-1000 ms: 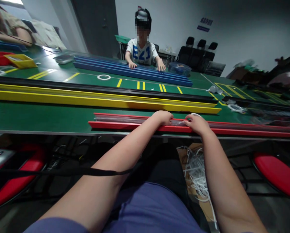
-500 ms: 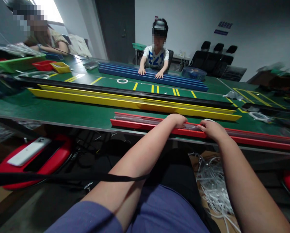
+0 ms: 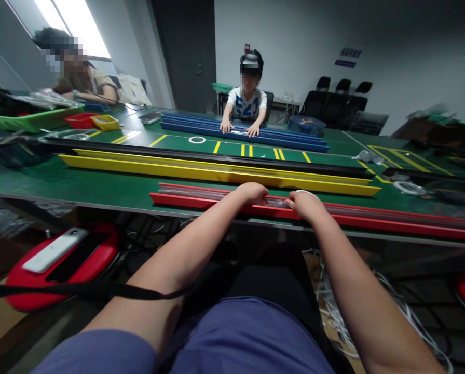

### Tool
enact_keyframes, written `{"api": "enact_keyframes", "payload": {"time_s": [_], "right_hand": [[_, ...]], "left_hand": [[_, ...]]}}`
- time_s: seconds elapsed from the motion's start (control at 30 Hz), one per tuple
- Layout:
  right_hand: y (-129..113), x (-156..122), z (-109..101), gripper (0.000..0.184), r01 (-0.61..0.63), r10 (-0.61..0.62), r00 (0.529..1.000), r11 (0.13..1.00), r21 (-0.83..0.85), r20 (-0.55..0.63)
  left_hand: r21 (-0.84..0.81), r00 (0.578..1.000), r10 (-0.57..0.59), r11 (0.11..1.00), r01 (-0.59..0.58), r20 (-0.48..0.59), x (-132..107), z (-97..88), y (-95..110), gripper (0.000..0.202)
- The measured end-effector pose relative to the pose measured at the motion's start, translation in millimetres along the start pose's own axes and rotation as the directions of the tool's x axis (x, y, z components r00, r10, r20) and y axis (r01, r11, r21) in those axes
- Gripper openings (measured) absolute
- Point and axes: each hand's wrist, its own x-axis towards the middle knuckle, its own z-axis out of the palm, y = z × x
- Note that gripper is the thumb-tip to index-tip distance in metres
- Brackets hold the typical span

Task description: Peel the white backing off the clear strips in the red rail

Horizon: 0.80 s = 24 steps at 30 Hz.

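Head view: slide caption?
Left hand and right hand on a red channel, green workbench; a person opposite at blue channels.

Two hands in play, folks: the left hand (image 3: 251, 193), the right hand (image 3: 304, 203)! Two more people, one person (image 3: 248, 98) far side, one person (image 3: 79, 78) left! Three black chairs (image 3: 343, 89), two red seats (image 3: 100, 249), one white ring (image 3: 197, 139)!

1. The left hand (image 3: 251, 193) and right hand (image 3: 304, 202) curl over a long red channel (image 3: 224, 201), close together, with a clear plastic strip (image 3: 201, 191) lying along it.
2. At 12 o'clock, a yellow channel (image 3: 217, 175) and a black channel (image 3: 201, 155) lie on the green table (image 3: 100, 179).
3. Farther out at 12 o'clock, a co-worker (image 3: 248, 101) rests both hands on blue channels (image 3: 244, 130).
4. At 10 o'clock, a second person (image 3: 77, 78) sits behind a green tray (image 3: 33, 122).
5. At 8 o'clock, a phone (image 3: 55, 250) lies on a red stool (image 3: 63, 270).
6. At 5 o'clock, white wires (image 3: 333, 317) lie on cardboard.
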Motion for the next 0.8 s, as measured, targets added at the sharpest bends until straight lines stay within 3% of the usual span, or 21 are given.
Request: {"api": "enact_keyframes", "payload": {"time_s": [0.3, 0.5, 0.63, 0.8], "right_hand": [[-89.4, 10.0, -18.7, 0.043, 0.087, -0.089, 0.996, 0.994, 0.063, 0.027], [-153.6, 13.7, -23.6, 0.045, 0.122, -0.125, 0.992, 0.981, 0.149, 0.014], [-160.0, 10.6, -22.1, 0.044, 0.148, -0.148, 0.989, 0.972, 0.182, -0.013], [-130.7, -0.2, -23.2, 0.037, 0.274, -0.267, 0.962, 0.943, 0.187, -0.064]], "left_hand": [[-0.006, 0.987, -0.159, 0.987, 0.159, 0.016, -68.8, -6.9, -60.8, 0.037], [-0.103, 0.964, -0.263, 0.959, 0.265, 0.026, -118.8, -13.9, -100.2, 0.041], [-0.219, 0.965, -0.263, 0.942, 0.252, -0.022, -129.4, -13.4, -110.5, 0.060], [-0.289, 0.947, -0.307, 0.919, 0.269, -0.092, -128.4, -6.8, -114.7, 0.078]]}}
